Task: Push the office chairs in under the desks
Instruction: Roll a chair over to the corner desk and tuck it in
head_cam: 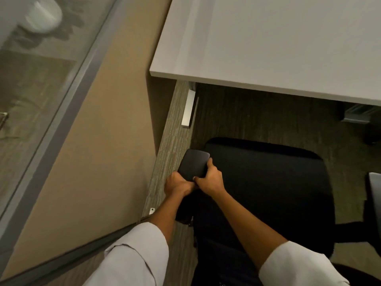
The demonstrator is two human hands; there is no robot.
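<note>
Both hands' fingers (208, 165) around the chair armrest (193, 164), pale desk (268, 38) above carpet (268, 120).

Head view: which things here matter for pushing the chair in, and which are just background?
Job:
office chair
armrest, both hands on it: left hand, right hand
desk

Background:
partition panel
second chair's edge

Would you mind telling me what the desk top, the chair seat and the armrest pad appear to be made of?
Desk top: probably laminate board, pale grey and smooth, with a soft sheen and a square edge.
Chair seat: likely woven fabric, matte black without glare.
Armrest pad: seemingly moulded plastic or firm foam, dark and smooth, catching a faint highlight.
</note>
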